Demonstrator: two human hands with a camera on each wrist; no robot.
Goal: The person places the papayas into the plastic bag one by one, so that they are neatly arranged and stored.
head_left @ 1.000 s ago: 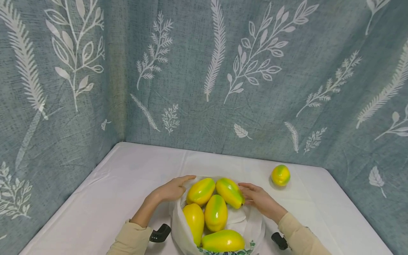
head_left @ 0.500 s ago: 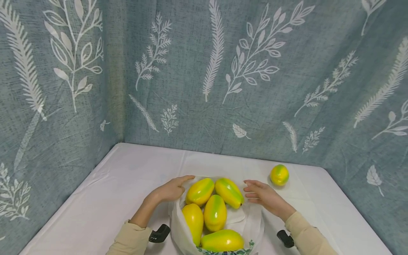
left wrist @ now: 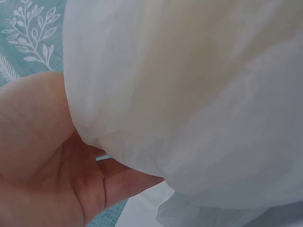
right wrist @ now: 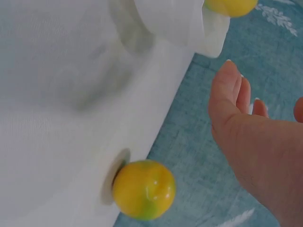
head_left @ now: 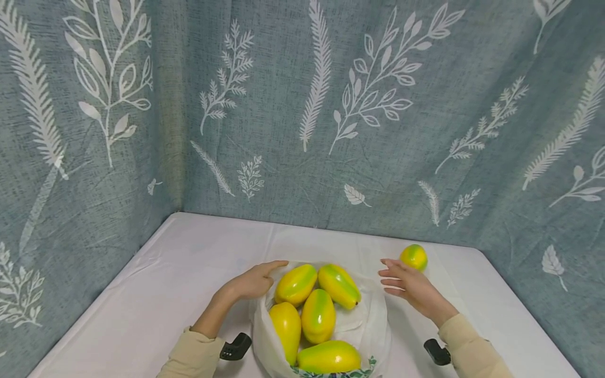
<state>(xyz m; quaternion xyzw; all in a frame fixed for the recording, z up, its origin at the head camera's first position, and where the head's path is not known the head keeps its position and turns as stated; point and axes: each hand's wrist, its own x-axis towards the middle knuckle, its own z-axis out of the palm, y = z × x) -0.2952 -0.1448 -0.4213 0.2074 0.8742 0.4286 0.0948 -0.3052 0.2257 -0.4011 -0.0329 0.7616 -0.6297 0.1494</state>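
A white bag (head_left: 375, 326) with a leaf print at its front stands open and holds several yellow-green papayas (head_left: 319, 316). My left hand (head_left: 252, 282) grips the bag's left rim, index finger stretched along the edge. In the left wrist view the thumb side and fingers lie against the bag's wall (left wrist: 189, 94), and the fingertips are hidden. To the right of the bag, my right hand (head_left: 412, 286) hangs in the air with loosely spread fingers and nothing in it. One more papaya (head_left: 414, 255) lies on the table just beyond that hand; the right wrist view shows this papaya (right wrist: 144, 190) apart from it.
The table wears a white cloth (head_left: 208, 236). A teal curtain with white leaf prints (head_left: 283, 178) rises behind it and on both sides. Black wrist devices (head_left: 236, 346) sit by each forearm.
My right hand has moved from the papaya at the bag's right rim out to the right, toward the lone papaya. The left hand keeps its place on the bag.
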